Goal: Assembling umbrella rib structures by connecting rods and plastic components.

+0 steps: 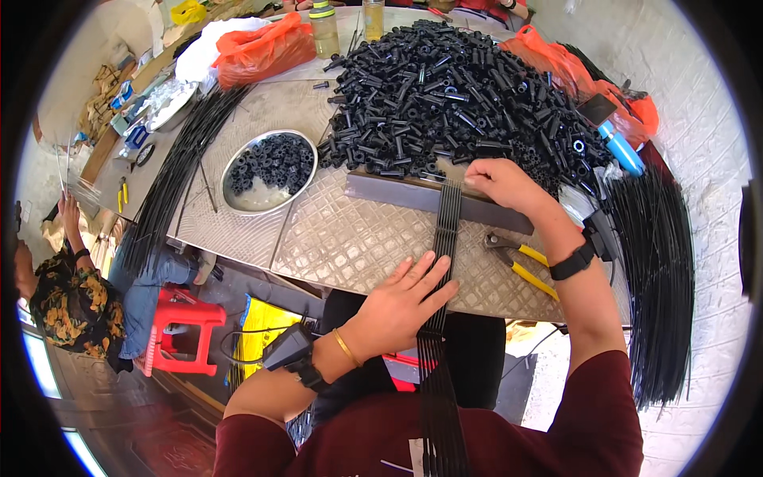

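A flat row of thin black rods (447,219) runs from my lap across the table edge and over a grey metal bar (389,191). My left hand (401,306) rests on the row near the table edge, its fingers stretched out and spread. At the far end of the rods, just behind the bar, my right hand (505,183) is closed with fingertips together; what they hold, if anything, I cannot make out. Beyond the bar rises a large heap of short black tubular plastic parts (445,95). Yellow-handled pliers (520,265) lie to the right of the rods.
A metal bowl (226,191) of small black ring-like parts stands left. Long black rods lie in bundles at left (179,167) and right (652,278). Orange bags (266,52), a bottle (324,32) and a blue cylinder (624,151) surround the heap. A person (79,302) sits left, near a red stool (183,326).
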{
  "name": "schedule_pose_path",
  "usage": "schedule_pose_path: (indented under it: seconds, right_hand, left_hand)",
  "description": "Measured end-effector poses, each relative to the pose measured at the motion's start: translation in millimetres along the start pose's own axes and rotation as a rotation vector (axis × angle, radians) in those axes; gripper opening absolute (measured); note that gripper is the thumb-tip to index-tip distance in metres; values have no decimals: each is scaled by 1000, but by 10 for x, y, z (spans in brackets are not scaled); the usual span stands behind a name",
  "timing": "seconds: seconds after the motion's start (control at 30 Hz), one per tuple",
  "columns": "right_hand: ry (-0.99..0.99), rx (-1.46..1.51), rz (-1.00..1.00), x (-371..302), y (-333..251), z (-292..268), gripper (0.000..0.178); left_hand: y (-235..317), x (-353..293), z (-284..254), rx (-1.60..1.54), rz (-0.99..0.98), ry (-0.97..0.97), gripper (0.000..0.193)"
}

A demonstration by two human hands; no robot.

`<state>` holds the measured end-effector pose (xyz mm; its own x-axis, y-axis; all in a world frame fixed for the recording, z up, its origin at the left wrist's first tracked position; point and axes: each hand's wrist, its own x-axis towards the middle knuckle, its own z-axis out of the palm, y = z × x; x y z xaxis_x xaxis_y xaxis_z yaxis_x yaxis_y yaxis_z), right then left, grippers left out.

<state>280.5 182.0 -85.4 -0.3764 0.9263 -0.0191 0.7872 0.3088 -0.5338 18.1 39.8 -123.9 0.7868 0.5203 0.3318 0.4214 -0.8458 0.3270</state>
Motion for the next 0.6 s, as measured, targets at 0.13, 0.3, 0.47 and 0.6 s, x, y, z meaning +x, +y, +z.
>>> schedule_pose_path:
  seconds: [0.13, 0.3, 0.47, 0.6]
  right_hand:
    - [177, -48, -228, -331, -245, -227, 28]
    - [-385, -164, -527, -1397, -1010, 51, 79]
    - [-139, -185, -508, -1716, -1922, 432, 13]
    - [-53, -65, -659, -1703, -1824, 588, 12]
  left_hand:
    - [-34, -23, 17, -4, -7, 15, 77]
    - [-32, -215, -2, -19, 8, 93, 83]
    - [35, -147, 276, 38, 54, 198, 77]
    - [40, -197, 118, 171, 195, 194, 66]
